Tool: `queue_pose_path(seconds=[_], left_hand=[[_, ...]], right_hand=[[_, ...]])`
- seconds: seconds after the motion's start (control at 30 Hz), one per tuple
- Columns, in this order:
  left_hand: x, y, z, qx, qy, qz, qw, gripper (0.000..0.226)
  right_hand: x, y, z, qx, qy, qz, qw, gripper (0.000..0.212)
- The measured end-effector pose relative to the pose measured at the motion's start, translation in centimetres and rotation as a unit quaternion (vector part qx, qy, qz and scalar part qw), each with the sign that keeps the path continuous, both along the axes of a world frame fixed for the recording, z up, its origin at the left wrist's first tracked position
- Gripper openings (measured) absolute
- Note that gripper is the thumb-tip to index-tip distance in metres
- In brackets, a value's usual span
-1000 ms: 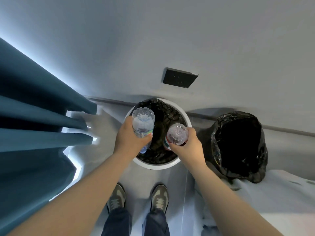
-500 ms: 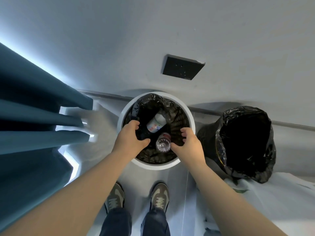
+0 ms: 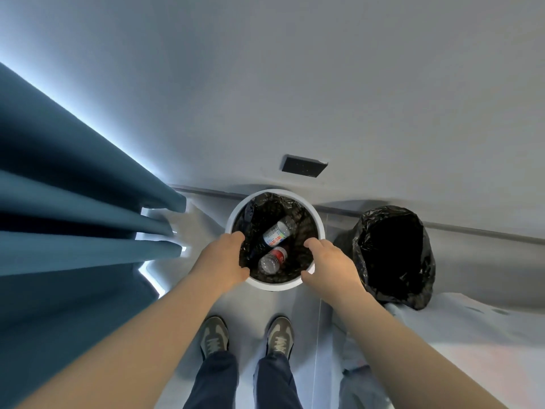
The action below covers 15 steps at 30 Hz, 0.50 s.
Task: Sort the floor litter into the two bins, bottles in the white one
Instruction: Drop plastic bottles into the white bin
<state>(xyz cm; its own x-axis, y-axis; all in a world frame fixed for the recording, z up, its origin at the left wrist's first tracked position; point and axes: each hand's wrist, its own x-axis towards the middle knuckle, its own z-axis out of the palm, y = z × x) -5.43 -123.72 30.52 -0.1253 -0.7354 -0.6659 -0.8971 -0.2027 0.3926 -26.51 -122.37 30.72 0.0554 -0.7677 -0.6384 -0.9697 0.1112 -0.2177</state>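
**While both hands hang empty, two bottles lie in the white bin**

Where the frame's left side begins, a teal curtain [image 3: 73,225] hangs in soft pleats. Next comes the left hand [image 3: 225,261], fingers loosely curled on nothing, over the smooth round rim of the white bin [image 3: 275,286], perhaps touching it. Inside, on the crinkled black liner [image 3: 259,211], lie two clear plastic bottles: a white-labelled bottle [image 3: 277,234] and, just below it, a red-labelled bottle [image 3: 272,259]. The right hand [image 3: 330,265], equally slack and empty, is over the right rim. At the right of the frame stands one black-bagged bin [image 3: 427,276], glossy and wrinkled.
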Motion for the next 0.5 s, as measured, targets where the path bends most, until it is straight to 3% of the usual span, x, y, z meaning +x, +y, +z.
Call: queue_pose_path(seconds=[0.13,0.5], left_hand=[[1.0,0.8,4.5,-0.007,-0.029,-0.081,0.996,0.052],[3.8,4.0,18.0,-0.024,-0.059,-0.13,0.989,0.044]], right_hand=[[0.6,0.6,4.4,0.002,0.022,0.039,0.999,0.045],[2.1,4.2,18.3,-0.015,0.05,0.113,0.992,0.043]])
